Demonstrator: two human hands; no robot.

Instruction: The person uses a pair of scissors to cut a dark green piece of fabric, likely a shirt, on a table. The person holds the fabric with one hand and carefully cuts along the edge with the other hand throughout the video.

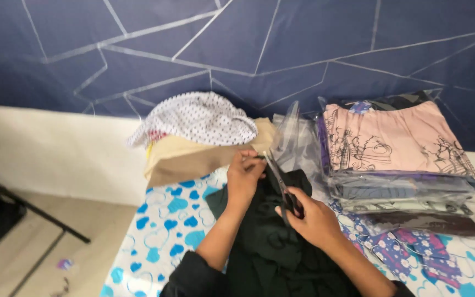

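A dark green garment lies on a table covered with a white cloth printed with blue hearts. My left hand pinches a small piece at the garment's far edge. My right hand grips a pair of scissors by the handles. The blades point away from me toward my left fingers and look slightly parted at the pinched spot.
A stack of folded garments in clear plastic bags stands at the right, topped by a pink printed one. Loose clear bags lie behind. A white dotted cloth sits on tan fabric. A black stand leg crosses the floor.
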